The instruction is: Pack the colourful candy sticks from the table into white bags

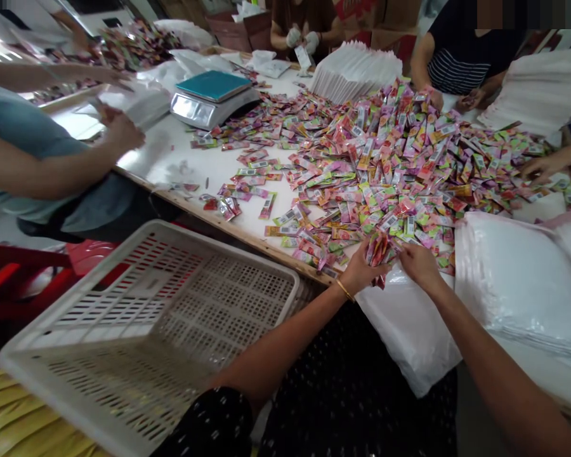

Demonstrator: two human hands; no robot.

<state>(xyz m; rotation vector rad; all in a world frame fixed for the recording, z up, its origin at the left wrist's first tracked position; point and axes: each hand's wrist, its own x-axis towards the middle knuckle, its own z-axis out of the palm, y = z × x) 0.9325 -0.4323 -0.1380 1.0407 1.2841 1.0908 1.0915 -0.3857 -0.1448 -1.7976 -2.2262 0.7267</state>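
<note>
My left hand, with a gold bangle at the wrist, is closed round a bunch of small snack packets at the table's near edge. Close beside it, the fingers of my right hand are pinched together at the bunch's right side; what they grip is too small to make out. Below both hands a white plastic bag hangs over the table edge against my dark dotted clothing. Just beyond my hands spreads a large heap of pink, green and yellow packets.
An empty-looking white plastic crate stands at my left, below the wooden-edged table. Stacked white bags lie at my right. Farther off are a scale, a bag stack and several co-workers' hands.
</note>
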